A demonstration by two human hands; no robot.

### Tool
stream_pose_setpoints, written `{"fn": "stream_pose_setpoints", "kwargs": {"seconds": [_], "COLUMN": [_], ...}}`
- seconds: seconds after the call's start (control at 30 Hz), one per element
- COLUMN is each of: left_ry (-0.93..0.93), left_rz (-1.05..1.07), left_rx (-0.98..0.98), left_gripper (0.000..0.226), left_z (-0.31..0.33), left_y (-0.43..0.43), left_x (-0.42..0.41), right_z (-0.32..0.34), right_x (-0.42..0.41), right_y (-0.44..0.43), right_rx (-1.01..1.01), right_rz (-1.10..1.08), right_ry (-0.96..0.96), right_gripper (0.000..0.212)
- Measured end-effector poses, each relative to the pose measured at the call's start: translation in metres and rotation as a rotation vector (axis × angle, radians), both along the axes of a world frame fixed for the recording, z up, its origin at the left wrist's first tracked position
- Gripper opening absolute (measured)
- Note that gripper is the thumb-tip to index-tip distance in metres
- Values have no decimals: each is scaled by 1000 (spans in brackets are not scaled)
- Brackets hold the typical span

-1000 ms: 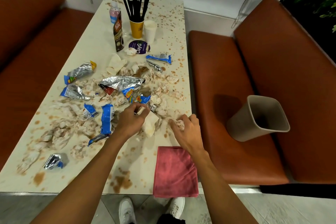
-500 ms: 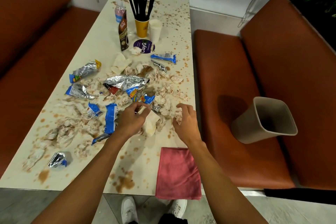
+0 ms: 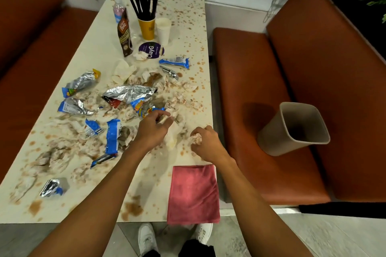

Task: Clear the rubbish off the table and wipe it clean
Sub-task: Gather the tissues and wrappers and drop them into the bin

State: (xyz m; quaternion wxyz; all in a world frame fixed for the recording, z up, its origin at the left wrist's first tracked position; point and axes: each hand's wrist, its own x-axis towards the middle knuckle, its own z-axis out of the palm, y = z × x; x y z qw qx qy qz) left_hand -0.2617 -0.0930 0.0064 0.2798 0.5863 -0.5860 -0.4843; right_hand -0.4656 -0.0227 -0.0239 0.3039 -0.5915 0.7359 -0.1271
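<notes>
Pink cloth (image 3: 193, 192) lies lower centre on the counter (image 3: 94, 52); right hand (image 3: 206, 145) has its grip clenched round a crumpled tissue (image 3: 196, 139); left hand (image 3: 151, 131) mid-frame, grip cannot be told.

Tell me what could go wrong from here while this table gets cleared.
1. The bin leans tilted on the bench, apart from the table; the tissue wad gripped by the right hand might miss it or tip it over.
2. The pink cloth slightly overhangs the near table edge beside the right forearm, which could drag it off.
3. The left hand reaches into the litter; sweeping carelessly may smear the brown spills.
</notes>
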Motion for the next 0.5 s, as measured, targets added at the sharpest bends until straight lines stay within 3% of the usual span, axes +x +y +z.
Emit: {"fn": "stream_pose_setpoints", "kwargs": {"seconds": [0.23, 0.5], "left_ry": [-25, -65], "left_rz": [-74, -186], "left_rx": [-17, -41], "left_gripper": [15, 18], "left_z": [7, 24], "left_y": [3, 6], "left_x": [-65, -173], "right_z": [15, 42], "right_x": [-56, -157], "right_y": [14, 35], "right_rx": [36, -82], "right_rz": [-15, -152], "right_ry": [-46, -13], "right_gripper": [41, 28]}}
